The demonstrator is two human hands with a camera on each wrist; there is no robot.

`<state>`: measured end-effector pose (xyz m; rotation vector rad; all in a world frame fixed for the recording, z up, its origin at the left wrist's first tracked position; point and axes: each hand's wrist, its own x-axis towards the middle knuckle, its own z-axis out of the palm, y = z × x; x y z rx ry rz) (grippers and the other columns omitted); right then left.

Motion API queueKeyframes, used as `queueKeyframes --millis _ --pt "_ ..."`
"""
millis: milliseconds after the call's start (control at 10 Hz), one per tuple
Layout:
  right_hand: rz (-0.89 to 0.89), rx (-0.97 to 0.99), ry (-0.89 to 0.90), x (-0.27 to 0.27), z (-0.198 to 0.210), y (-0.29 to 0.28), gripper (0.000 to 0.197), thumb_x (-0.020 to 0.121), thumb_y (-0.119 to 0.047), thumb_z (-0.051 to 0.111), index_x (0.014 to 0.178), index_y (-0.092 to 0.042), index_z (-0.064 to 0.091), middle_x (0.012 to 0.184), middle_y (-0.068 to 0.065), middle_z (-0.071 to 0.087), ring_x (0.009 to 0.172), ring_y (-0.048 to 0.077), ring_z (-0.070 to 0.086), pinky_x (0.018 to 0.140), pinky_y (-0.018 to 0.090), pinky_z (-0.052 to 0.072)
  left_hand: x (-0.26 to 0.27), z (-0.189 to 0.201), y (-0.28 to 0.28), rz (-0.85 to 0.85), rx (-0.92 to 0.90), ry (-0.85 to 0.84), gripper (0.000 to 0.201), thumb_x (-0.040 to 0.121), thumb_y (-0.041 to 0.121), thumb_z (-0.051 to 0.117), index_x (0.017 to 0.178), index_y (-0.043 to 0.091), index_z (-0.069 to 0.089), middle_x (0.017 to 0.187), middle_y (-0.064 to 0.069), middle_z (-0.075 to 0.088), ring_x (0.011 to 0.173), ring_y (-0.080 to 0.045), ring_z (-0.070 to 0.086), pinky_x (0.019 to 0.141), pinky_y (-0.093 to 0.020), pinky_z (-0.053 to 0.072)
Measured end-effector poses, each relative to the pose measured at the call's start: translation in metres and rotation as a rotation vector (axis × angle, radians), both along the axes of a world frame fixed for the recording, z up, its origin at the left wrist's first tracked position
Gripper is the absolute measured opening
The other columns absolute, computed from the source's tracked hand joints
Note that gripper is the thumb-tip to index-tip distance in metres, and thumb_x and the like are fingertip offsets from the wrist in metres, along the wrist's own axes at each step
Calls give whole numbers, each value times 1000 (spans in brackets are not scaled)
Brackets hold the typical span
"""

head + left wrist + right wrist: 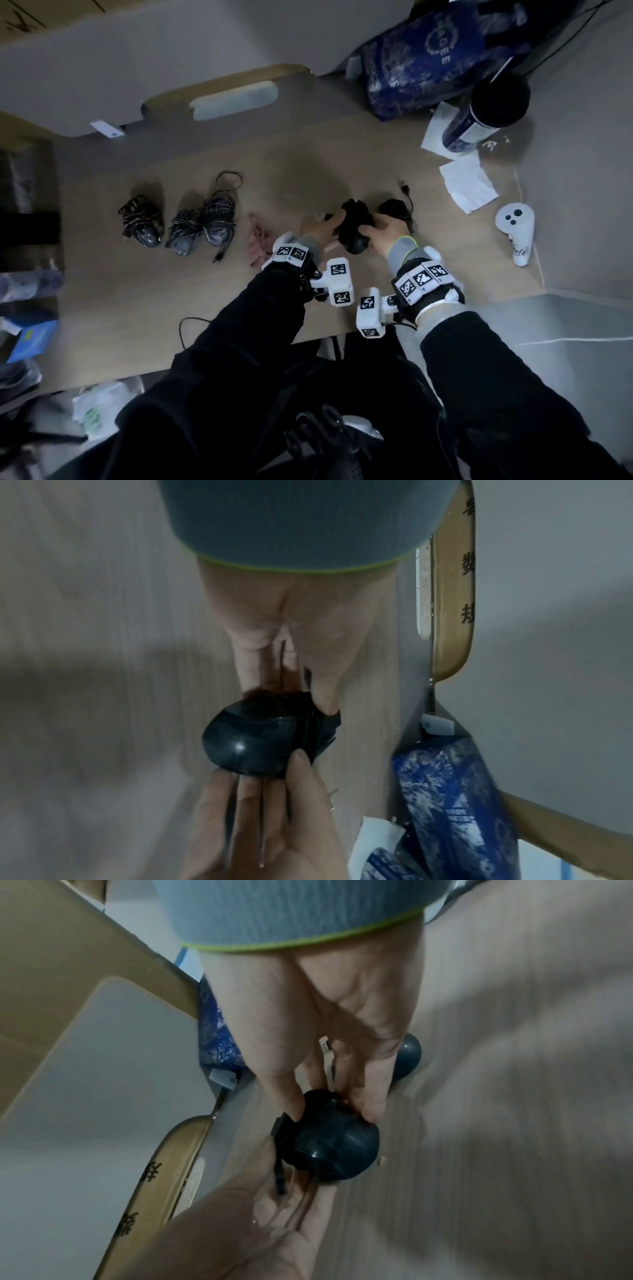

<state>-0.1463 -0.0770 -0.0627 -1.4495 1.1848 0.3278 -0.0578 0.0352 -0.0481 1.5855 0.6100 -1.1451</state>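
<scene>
A black computer mouse (354,229) with its cable wound round it is held just above the wooden table (137,308), between both hands. My left hand (318,226) grips its left side; in the left wrist view the left hand (291,699) has fingers and thumb closed on the cable-wrapped end of the mouse (250,745). My right hand (387,229) holds the right side. The right wrist view shows the right hand (334,1112) pinching the mouse (335,1148) between thumb and fingers, and a loose bit of cable lying across the left palm.
Three cable-wrapped mice (183,231) lie in a row at the left, a pink scrap (260,240) beside them. Another black mouse (394,207) sits behind my right hand. A white controller (515,233), tissues (467,186), a dark bottle (479,116) and a blue bag (435,58) crowd the right.
</scene>
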Motion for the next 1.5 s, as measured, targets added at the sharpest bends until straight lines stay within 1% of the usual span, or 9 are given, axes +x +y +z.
queueKeyframes --millis 200,400,500,600,700,800,900,1300,1500 --pt "233 -35 107 13 -12 -18 17 67 -36 65 80 -25 70 86 12 72 85 33 68 86 45 56 4 -29 -16 -77 78 -60 38 95 23 67 127 6 56 108 -7 63 104 -27 64 88 -34 59" --pt "239 -6 166 19 -1 -34 8 71 -26 62 71 -19 67 84 12 73 83 35 70 85 44 57 3 -37 -17 -197 190 -106 17 88 44 71 89 34 57 117 -4 68 110 -22 65 99 -32 51" --pt "212 49 130 32 17 -31 11 81 -18 61 71 -21 64 79 14 71 80 36 72 76 49 60 8 -11 -8 -163 260 -204 10 103 34 54 94 29 53 102 2 55 85 -13 54 60 -5 40" --pt "219 75 78 52 36 -22 8 92 -14 57 92 -13 65 76 10 66 77 29 68 72 45 61 18 -6 8 -146 289 -266 22 105 29 50 113 16 66 108 -6 61 81 -15 50 48 -6 34" --pt "317 52 57 81 49 16 19 92 -30 54 83 -16 63 69 8 67 77 32 71 77 47 60 38 12 51 -77 329 -289 36 104 26 52 131 5 62 109 -4 61 97 -14 46 57 -9 36" --pt "426 -1 50 100 54 42 18 91 -27 53 75 -20 59 80 10 71 70 29 69 75 43 61 52 10 87 6 373 -260 16 99 28 52 103 24 68 86 4 58 91 -20 56 66 -24 47" --pt "506 29 22 121 54 80 16 90 -17 56 77 -27 56 90 6 63 71 24 61 62 33 56 72 -14 148 1 435 -246 28 103 31 45 109 16 68 107 -8 69 97 -24 64 84 -32 52" --pt "637 -205 195 211 1 263 115 69 -30 86 154 -37 8 155 16 20 142 36 24 115 48 29 105 -6 315 415 95 -135 9 95 18 60 97 10 63 74 -4 66 49 -9 58 48 -18 44" --pt "652 -415 405 218 -9 273 110 63 -40 85 145 -28 14 141 13 25 129 46 36 100 60 40 111 -10 333 404 17 -141 11 98 24 60 103 15 62 83 -2 70 60 -10 63 62 -23 50"
